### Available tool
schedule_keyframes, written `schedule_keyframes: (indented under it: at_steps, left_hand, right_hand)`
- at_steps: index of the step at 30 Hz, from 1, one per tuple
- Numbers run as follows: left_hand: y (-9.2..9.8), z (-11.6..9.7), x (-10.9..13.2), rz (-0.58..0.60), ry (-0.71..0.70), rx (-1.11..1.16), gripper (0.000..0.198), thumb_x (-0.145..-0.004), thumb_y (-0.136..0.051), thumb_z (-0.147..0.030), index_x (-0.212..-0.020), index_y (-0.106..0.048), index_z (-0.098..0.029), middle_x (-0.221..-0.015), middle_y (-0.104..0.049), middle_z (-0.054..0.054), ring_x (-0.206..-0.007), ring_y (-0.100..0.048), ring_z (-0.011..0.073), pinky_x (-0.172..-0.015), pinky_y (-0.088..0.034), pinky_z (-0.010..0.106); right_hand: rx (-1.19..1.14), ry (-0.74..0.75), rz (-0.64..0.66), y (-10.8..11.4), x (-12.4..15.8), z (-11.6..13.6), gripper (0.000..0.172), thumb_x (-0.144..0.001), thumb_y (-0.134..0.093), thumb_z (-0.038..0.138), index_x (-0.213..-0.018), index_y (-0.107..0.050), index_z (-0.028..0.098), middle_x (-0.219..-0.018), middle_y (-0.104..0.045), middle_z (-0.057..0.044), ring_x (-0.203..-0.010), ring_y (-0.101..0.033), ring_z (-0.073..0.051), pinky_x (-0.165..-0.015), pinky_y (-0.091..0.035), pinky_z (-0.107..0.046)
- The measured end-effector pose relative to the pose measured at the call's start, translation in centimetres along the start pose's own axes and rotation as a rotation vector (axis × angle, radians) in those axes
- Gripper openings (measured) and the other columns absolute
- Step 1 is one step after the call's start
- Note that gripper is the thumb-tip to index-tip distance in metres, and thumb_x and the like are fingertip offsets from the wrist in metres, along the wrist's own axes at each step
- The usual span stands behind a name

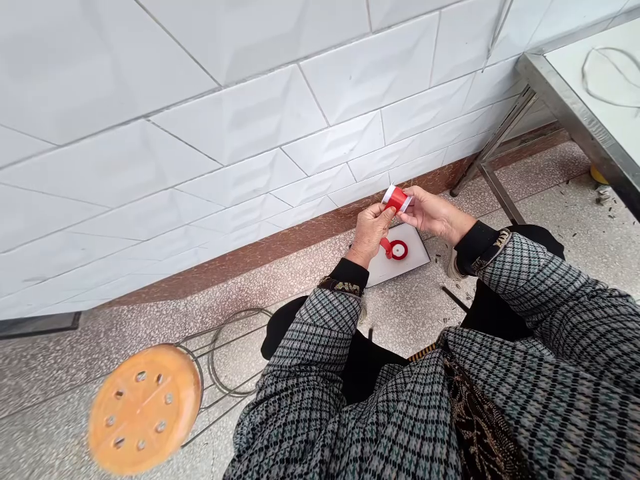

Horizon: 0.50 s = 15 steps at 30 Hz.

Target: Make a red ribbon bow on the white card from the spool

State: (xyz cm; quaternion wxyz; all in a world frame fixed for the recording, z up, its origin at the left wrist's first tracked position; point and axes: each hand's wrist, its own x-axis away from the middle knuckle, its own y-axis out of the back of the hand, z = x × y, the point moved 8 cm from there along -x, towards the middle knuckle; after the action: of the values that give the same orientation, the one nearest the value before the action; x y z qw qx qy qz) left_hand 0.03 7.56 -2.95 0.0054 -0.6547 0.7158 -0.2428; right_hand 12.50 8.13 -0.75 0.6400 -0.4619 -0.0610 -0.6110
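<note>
Head view: your fingers hide part of the red roll (pixel 397 199), gripped by both your left hand (pixel 370 230) and right hand (pixel 433 213), wrists bent inward above the board (pixel 395 270). Your left wrist covers its left edge; a 2nd roll (pixel 399 250) lies mid-board.

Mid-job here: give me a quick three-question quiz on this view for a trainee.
1. True or false: the left hand and right hand both grip the small red ribbon spool.
2. The second red spool lies on: A white flat board, B blue tray, C wooden shelf?
3. Fill in: the seat of the round orange plastic stool has ___ through it.
Key: 1 true; 2 A; 3 holes.
</note>
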Motion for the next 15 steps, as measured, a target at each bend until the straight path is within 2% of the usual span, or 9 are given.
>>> schedule_keyframes:
  at_steps: [2,5,8,12,15]
  left_hand:
    - [0.0,0.1,-0.1,0.019,0.022,0.044,0.041,-0.069,-0.095,-0.041,-0.086,-0.066,-0.017,-0.053,-0.045,-0.01,-0.04,-0.026,0.0009,-0.041,-0.015,0.019]
    - [-0.4,0.2,-0.1,0.127,0.061,0.117,0.06,-0.063,-0.099,-0.04,-0.111,-0.068,-0.021,-0.055,-0.049,-0.012,-0.038,-0.028,0.0013,-0.04,-0.015,0.019]
    - [-0.7,0.3,0.1,0.227,0.111,0.159,0.073,-0.059,-0.101,-0.043,-0.121,-0.068,-0.021,-0.053,-0.047,-0.013,-0.037,-0.028,0.0013,-0.039,-0.015,0.019]
    - [-0.9,0.5,0.4,0.254,0.144,0.214,0.067,-0.057,-0.102,-0.041,-0.111,-0.069,-0.018,-0.051,-0.048,-0.013,-0.035,-0.028,0.0006,-0.038,-0.016,0.018]
    - [-1.0,0.6,0.3,0.232,0.127,0.234,0.06,-0.054,-0.103,-0.041,-0.094,-0.066,-0.017,-0.048,-0.047,-0.012,-0.034,-0.028,0.0004,-0.037,-0.016,0.017]
  right_hand:
    - [0.028,-0.044,0.023,-0.3,0.2,-0.2,0.017,-0.104,-0.055,0.017,-0.093,-0.067,0.016,-0.076,-0.069,-0.004,-0.063,-0.065,-0.011,-0.056,-0.06,-0.016]
    - [0.039,-0.137,0.079,-0.7,0.5,-0.8,0.019,-0.105,-0.053,0.021,-0.095,-0.067,0.015,-0.072,-0.067,-0.004,-0.057,-0.062,-0.011,-0.05,-0.058,-0.016]
    - [0.007,-0.205,0.154,-1.1,0.8,-1.2,0.017,-0.106,-0.053,0.025,-0.098,-0.065,0.015,-0.072,-0.067,-0.004,-0.054,-0.062,-0.011,-0.046,-0.056,-0.013]
    - [-0.022,-0.334,0.274,-1.6,1.1,-2.1,0.017,-0.107,-0.051,0.028,-0.105,-0.061,0.014,-0.074,-0.067,-0.004,-0.056,-0.065,-0.011,-0.045,-0.056,-0.011]
    - [-0.022,-0.344,0.275,-1.6,1.2,-2.2,0.02,-0.11,-0.047,0.029,-0.106,-0.06,0.013,-0.073,-0.067,-0.004,-0.055,-0.066,-0.011,-0.047,-0.058,-0.013]
